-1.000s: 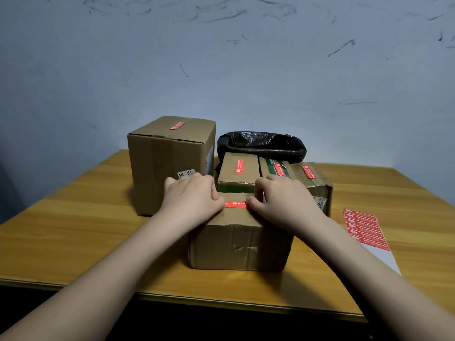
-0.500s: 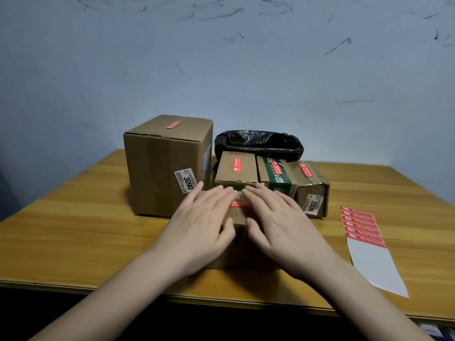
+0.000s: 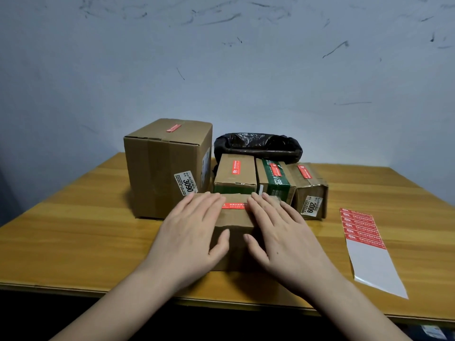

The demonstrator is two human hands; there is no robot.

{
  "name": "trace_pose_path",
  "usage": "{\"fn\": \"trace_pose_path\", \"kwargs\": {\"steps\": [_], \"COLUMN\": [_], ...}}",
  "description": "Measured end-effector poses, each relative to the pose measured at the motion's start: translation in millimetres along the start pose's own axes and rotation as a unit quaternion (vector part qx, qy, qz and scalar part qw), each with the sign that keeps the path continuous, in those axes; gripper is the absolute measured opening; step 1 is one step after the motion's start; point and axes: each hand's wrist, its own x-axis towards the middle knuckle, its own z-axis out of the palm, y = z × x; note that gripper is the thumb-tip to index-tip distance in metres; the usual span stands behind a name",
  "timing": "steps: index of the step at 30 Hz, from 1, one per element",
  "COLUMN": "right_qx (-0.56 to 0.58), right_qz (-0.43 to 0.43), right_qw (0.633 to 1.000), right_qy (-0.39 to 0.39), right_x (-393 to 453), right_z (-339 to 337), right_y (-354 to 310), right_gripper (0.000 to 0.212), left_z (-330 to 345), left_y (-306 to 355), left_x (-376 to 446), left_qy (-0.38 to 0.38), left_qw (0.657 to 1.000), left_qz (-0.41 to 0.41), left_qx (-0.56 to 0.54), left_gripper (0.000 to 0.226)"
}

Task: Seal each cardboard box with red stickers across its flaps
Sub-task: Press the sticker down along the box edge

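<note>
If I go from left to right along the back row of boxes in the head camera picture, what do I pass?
Big box marked 3090 → small plain box → green-taped box → box marked 2009.

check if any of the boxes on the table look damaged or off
The rightmost small box, labelled 2009, looks battered: its top front edge sags and is crumpled, so its red sticker sits on a buckled top. The other boxes look square. Both hands lie flat on the front box.
</note>
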Motion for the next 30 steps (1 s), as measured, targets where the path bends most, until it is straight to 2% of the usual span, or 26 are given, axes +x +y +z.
{"fn": "trace_pose_path", "kwargs": {"steps": [5,11,17,21,23,24,26,28,30], "right_qx": [0.003,0.008,0.029,0.037,0.115,0.186,0.34,0.429,0.506], "right_qz": [-0.014,-0.031,-0.042,-0.042,-0.005,0.034,0.118,0.189,0.253], "right_qw": [1.0,0.999,0.999,0.998,0.992,0.981,0.932,0.882,0.825], "right_qy": [0.0,0.035,0.002,0.019,0.048,0.045,0.041,0.051,0.009], "right_x": [-3,9,12,5,0,-3,-5,-2,0], "right_z": [-1,-3,1,0,-5,-11,-16,-11,-5], "right_y": [-2,-9,-12,-7,0,5,16,27,30], "right_gripper": [0.061,0.062,0.061,0.068,0.064,0.061,0.054,0.054,0.064], "left_z": [5,2,9,10,10,8,5,7,19], "left_y": [3,8,9,5,0,-3,-6,-10,-15], "left_x": [-8,5,8,0,-8,-12,-18,-14,-5], "left_qy": [-0.008,0.026,-0.027,0.008,0.046,0.06,0.072,0.068,0.024], "left_qw": [1.0,0.999,0.999,1.0,0.995,0.983,0.924,0.828,0.746], "left_qz": [0.022,0.034,0.029,0.019,-0.037,-0.086,-0.182,-0.267,-0.321], "left_qx": [0.02,0.019,0.035,0.002,-0.081,-0.15,-0.329,-0.488,-0.583], "left_gripper": [0.058,0.061,0.063,0.065,0.065,0.066,0.065,0.052,0.052]}}
